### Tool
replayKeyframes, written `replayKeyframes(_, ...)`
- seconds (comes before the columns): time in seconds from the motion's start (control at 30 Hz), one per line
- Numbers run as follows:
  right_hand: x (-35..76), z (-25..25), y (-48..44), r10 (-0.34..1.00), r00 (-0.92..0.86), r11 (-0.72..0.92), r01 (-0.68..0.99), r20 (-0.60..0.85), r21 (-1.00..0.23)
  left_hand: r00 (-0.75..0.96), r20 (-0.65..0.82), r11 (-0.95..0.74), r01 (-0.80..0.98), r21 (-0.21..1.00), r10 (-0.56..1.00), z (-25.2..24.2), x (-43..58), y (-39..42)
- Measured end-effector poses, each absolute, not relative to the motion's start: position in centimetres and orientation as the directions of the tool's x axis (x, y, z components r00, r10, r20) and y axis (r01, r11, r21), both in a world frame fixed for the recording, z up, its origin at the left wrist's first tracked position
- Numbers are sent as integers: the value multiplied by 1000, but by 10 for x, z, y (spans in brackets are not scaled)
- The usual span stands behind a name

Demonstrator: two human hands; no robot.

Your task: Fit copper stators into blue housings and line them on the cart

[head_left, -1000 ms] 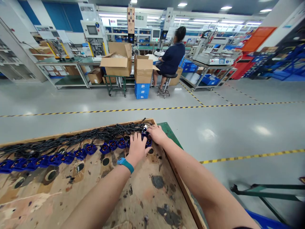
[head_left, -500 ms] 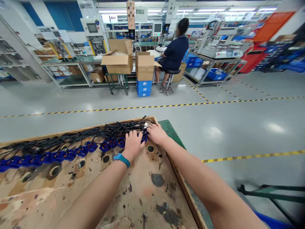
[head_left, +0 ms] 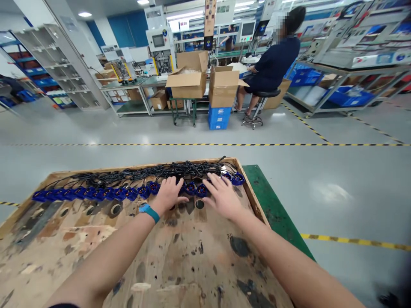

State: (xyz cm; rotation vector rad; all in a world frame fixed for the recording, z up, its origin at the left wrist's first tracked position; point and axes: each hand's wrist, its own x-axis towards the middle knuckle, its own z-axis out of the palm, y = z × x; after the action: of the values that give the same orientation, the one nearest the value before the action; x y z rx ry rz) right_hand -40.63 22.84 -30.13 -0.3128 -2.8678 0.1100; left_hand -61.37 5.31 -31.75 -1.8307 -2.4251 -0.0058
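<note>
A long row of blue round parts point(head_left: 96, 193) with black cables point(head_left: 135, 174) lies along the far edge of a worn wooden board point(head_left: 180, 256). My left hand point(head_left: 168, 193), with a teal wristband, rests flat on the board, fingers stretched onto the blue parts. My right hand point(head_left: 222, 196) lies open beside it, fingers spread and touching the blue parts near the row's right end point(head_left: 236, 178). Neither hand holds anything.
The board has round holes point(head_left: 115, 208) and sits on a green table point(head_left: 272, 205). Beyond lie a grey floor with yellow-black tape, cardboard boxes point(head_left: 205, 83), blue crates point(head_left: 219, 117), workbenches, and a person seated on a stool point(head_left: 272, 64).
Both hands have flattened and drawn slightly back from the row's right end, uncovering more blue parts there. The camera has swung left and lower.
</note>
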Motion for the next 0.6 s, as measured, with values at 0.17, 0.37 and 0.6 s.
replayKeyframes(0.17,-445,-338,191,285,-951,957,273,124,-102,-202,-8,201,978,-62,979,-329,-645,40)
replayKeyframes(0.37,-469,-345,179,365,-922,929,351,126,-118,-202,-3,201,977,-70,979,-332,-661,33)
replayKeyframes(0.6,-421,-321,208,423,-881,905,422,212,-53,-209,83,215,974,-69,974,-323,-632,37)
